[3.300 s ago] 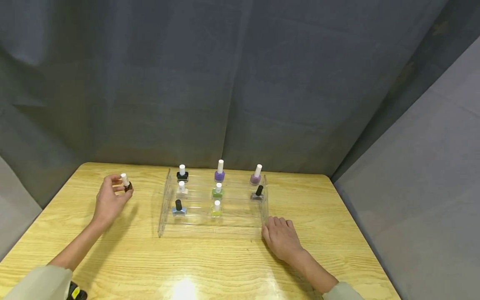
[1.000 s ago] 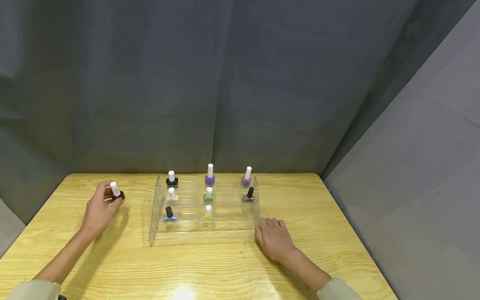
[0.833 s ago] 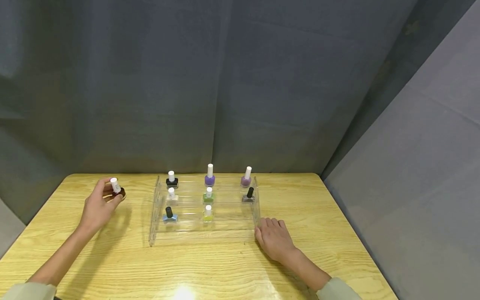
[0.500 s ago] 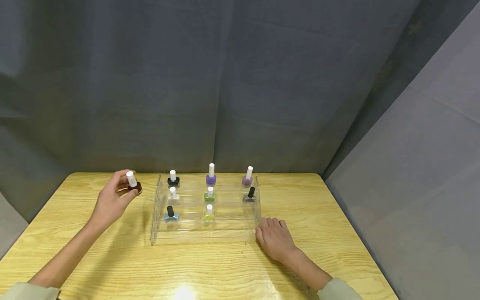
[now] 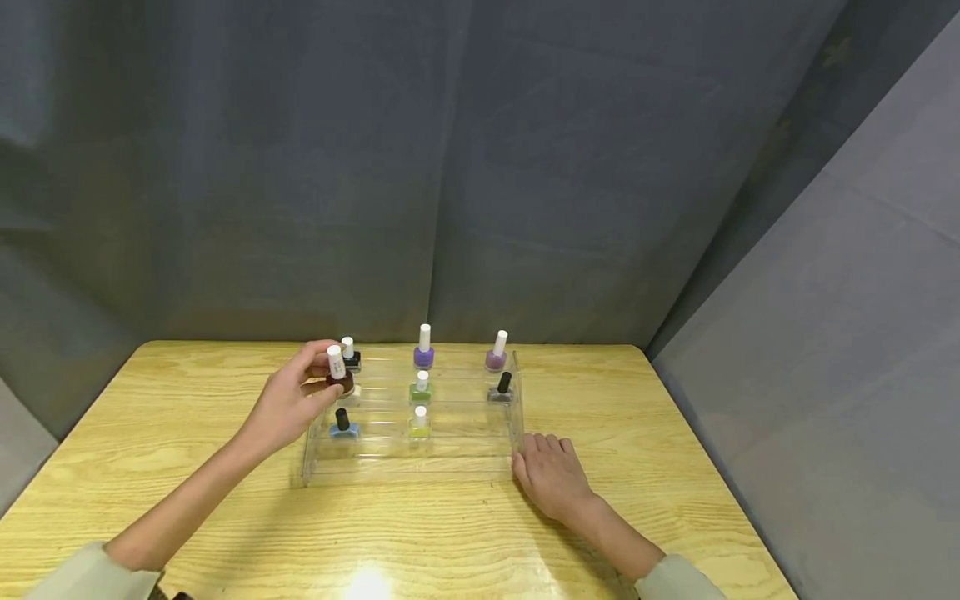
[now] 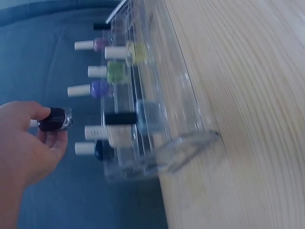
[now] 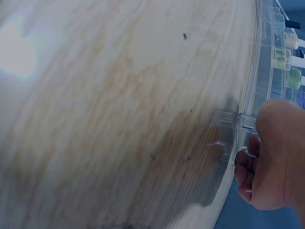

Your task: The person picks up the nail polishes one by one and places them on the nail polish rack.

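Note:
My left hand (image 5: pixel 288 404) pinches a nail polish bottle (image 5: pixel 340 382), dark red-brown with a white cap, between thumb and fingers. It is held over the left end of a clear tiered display rack (image 5: pixel 375 471), in front of the black polish bottle (image 5: pixel 352 360) and covering most of the pale one. In the left wrist view the dark bottle (image 6: pixel 53 119) is apart from the rack. My right hand (image 5: pixel 553 477) grips the rack's front right corner, its fingers (image 7: pixel 245 176) curled and the thumb side against the clear panel.
On the rack stand a purple bottle (image 5: pixel 423 357), a mauve one (image 5: pixel 496 360), a green one (image 5: pixel 420 392), a grey one with black cap (image 5: pixel 500 392), a blue one (image 5: pixel 344 429) and a yellow one (image 5: pixel 419 428). Dark curtain (image 5: pixel 480 167) hangs behind the wooden table (image 5: pixel 420 542).
The left hand has carried the dark bottle rightward from the table's left side to over the rack's left end. The right hand stays at the rack's corner; the head view shifted slightly.

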